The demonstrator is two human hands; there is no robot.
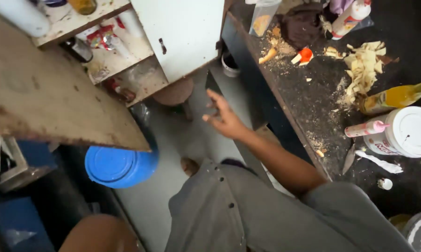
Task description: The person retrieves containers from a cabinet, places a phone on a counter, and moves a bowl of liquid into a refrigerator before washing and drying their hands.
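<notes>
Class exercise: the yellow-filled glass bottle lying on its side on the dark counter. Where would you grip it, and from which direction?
Grip the yellow-filled glass bottle around its wide middle, coming down from above. It lies flat on the dark counter, neck pointing right, so the rounded body probably gives the surest hold.

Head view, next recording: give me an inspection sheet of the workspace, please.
Surface: dark counter, strewn with crumbs.
Job's things: nothing held; right hand reaches out over the grey floor, fingers spread.
Clutter: pale peelings, yellow bottle, white lidded tub, small red piece.
Hands: right open and empty; left not in view.
Cables: nothing seen.
Surroundings: blue barrel, wooden board, white cupboard door, cluttered shelves.
</notes>
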